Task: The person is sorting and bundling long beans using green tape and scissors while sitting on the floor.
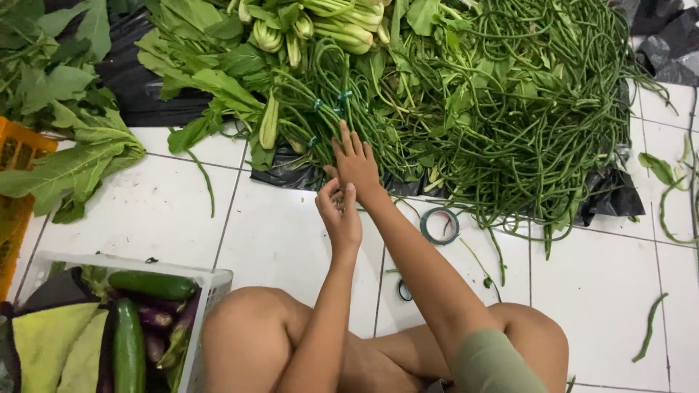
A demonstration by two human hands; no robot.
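My right hand [354, 161] reaches forward with fingers spread and rests on a tied bundle of long green beans [324, 109] bound with green tape. My left hand [338, 215] sits just behind it, fingers curled together near the right wrist; whether it pinches something small I cannot tell. A large loose heap of long beans [524, 109] lies on black plastic sheeting [604, 193] to the right. A roll of green tape [440, 225] lies on the white tiled floor [277, 233] beside my right forearm. My bare knees fill the bottom of the view.
Bok choy [328, 25] and leafy greens [204, 65] lie at the back. An orange crate [14, 189] stands at the left. A white plastic basket [211, 280] at the lower left holds cucumbers [153, 284] and eggplants. A smaller tape roll [405, 291] and stray beans [649, 327] lie on the tiles.
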